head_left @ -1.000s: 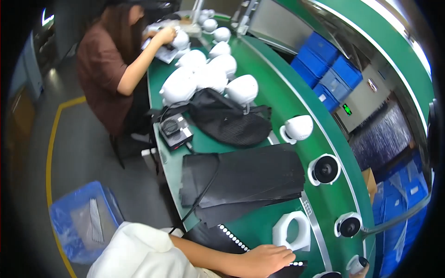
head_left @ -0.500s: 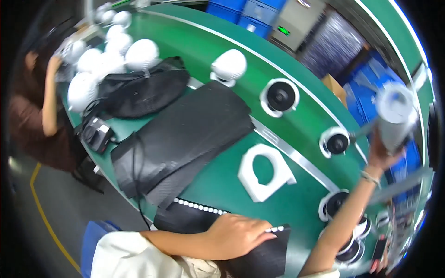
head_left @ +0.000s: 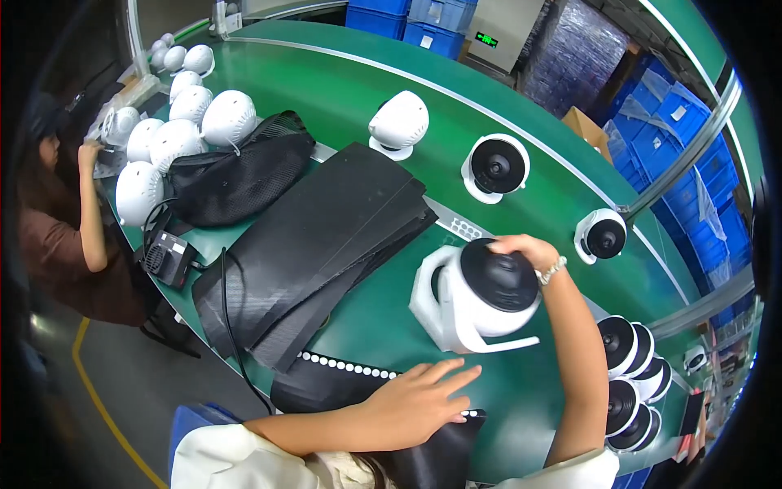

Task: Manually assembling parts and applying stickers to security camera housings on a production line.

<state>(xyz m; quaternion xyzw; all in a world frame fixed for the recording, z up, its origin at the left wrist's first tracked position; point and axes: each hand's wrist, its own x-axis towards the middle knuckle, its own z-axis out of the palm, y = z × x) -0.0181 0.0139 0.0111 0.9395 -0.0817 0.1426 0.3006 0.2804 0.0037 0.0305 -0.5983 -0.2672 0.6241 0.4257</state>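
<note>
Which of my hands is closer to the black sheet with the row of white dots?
Left. Your left hand is over that black sheet, hiding part of the dot row; your right hand is farther off, on the black face of the white device.

No legible wording.
Green-lit sign (head_left: 486,40) on a pale upright panel (head_left: 503,20) at the back; white labels (head_left: 426,41) on blue crates (head_left: 452,46), print too small to read.
</note>
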